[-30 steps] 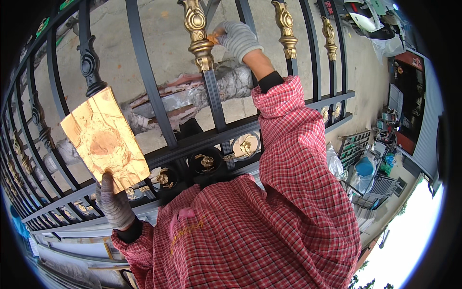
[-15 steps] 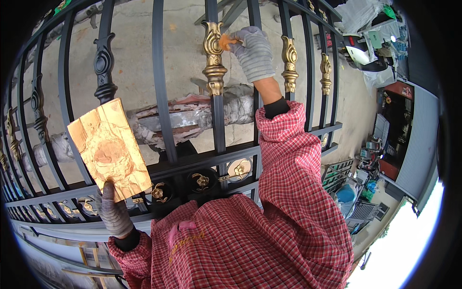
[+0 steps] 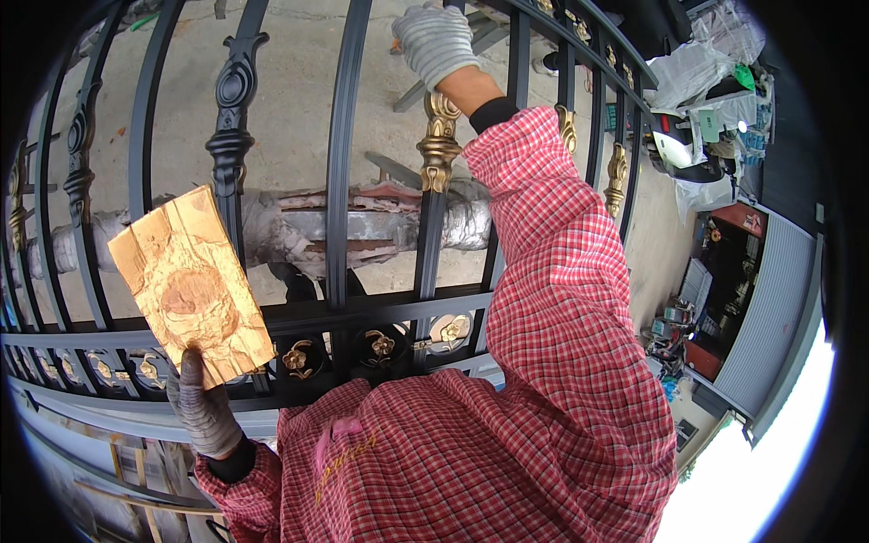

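Note:
My left hand (image 3: 206, 412), in a grey glove, grips the lower edge of a flat board (image 3: 226, 303) smeared with gold paint, its thumb on top. A darker round patch marks the board's middle. My right hand (image 3: 434, 41), gloved too, is closed at the upper part of a dark metal fence bar. At its fingers shows a bit of a small orange, gold-stained pad (image 3: 396, 44), mostly hidden. Just below that hand is a gold-coloured cast ornament (image 3: 439, 149), its top covered by hand and wrist. Further left, a similar ornament (image 3: 233, 113) is black.
Dark fence bars (image 3: 346, 181) rise from a lower rail (image 3: 380, 308) with gold flowers in rings (image 3: 382, 344). Behind them, a grey-wrapped bundle (image 3: 362, 226) lies on the concrete. A parked scooter (image 3: 674, 140) and a shed with a corrugated wall (image 3: 769, 299) are at right.
My right hand has moved up, from beside the gold ornament's middle to above it. The board in my left hand has shifted slightly left and down in view. The view itself has shifted.

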Motion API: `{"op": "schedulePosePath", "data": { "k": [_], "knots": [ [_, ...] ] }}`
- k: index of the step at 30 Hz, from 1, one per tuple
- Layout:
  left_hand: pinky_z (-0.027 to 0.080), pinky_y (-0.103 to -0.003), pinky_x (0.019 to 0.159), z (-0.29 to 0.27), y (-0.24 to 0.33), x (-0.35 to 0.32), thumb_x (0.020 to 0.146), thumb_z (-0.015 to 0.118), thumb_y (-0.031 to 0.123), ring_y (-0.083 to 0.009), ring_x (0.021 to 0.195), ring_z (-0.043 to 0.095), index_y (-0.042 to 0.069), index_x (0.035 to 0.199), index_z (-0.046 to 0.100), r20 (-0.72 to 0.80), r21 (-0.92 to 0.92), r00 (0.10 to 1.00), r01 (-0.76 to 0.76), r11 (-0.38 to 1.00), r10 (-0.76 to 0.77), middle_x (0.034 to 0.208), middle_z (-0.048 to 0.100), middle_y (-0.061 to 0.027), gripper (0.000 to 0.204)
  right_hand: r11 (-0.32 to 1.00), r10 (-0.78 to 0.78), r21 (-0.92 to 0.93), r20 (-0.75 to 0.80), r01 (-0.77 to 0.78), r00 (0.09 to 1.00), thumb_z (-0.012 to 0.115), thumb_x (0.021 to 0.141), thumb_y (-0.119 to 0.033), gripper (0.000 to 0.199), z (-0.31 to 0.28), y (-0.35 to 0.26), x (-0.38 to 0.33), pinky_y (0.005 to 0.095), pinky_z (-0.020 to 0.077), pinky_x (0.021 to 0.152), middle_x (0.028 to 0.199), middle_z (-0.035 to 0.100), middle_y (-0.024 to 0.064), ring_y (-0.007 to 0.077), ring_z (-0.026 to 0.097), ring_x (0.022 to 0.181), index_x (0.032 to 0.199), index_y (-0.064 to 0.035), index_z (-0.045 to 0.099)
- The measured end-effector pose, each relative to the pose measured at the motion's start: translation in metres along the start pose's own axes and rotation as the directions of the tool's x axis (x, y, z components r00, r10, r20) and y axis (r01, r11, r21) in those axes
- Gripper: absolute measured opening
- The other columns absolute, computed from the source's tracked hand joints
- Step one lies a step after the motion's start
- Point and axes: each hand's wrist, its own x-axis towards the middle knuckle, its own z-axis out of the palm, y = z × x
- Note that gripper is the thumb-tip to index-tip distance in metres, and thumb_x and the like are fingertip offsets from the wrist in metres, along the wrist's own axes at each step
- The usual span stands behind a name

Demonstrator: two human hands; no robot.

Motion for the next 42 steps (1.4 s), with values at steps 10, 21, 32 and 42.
{"op": "schedulePosePath", "data": {
  "k": [10,21,32,42],
  "knots": [
    [0.035,-0.033,0.09,0.002,-0.001,0.002,0.075,0.06,0.027,-0.021,0.101,0.048,-0.005,0.119,0.037,0.004,-0.008,1.0,-0.025,1.0,0.025,0.112,0.048,-0.0111,0.059,0.755,0.128,0.636,0.091,-0.157,0.988,0.064,0.061,-0.012,0.012,-0.07,0.034,-0.02,0.0304,0.0446,0.05,0.06,0.058,0.0118,0.0221,0.057,0.056,0.07,-0.0049,0.063],
    [0.032,-0.031,0.092,-0.01,-0.001,0.007,0.077,0.059,0.027,-0.018,0.105,0.045,-0.004,0.118,0.04,0.039,-0.029,0.999,-0.007,1.0,0.008,0.114,0.047,-0.009,0.055,0.967,0.173,0.161,0.155,-0.198,0.973,0.064,0.065,-0.023,0.018,-0.007,0.047,-0.075,0.037,0.0457,0.061,0.072,0.06,0.0128,0.0297,0.058,0.069,0.076,-0.0095,0.063],
    [0.035,-0.03,0.089,0.009,0.004,0.002,0.075,0.061,0.027,-0.0169,0.101,0.048,-0.004,0.113,0.044,0.043,0.051,0.998,-0.039,0.998,0.037,0.109,0.051,-0.0085,0.052,0.495,0.504,0.688,0.27,-0.53,0.821,0.065,0.066,-0.023,0.023,0.008,0.05,-0.114,0.0365,0.044,0.071,0.083,0.059,0.0159,0.0309,0.056,0.081,0.082,-0.007,0.062],
    [0.038,-0.031,0.087,0.035,0.009,-0.001,0.075,0.06,0.031,-0.0194,0.097,0.051,-0.004,0.113,0.044,0.162,0.151,0.987,-0.025,0.988,0.0,0.107,0.052,-0.0103,0.054,0.418,0.647,0.793,0.082,-0.442,0.758,0.067,0.066,-0.02,0.028,0.038,0.031,-0.13,0.0339,0.0447,0.065,0.077,0.059,0.0167,0.031,0.056,0.071,0.087,-0.0035,0.059]
  ]
}}
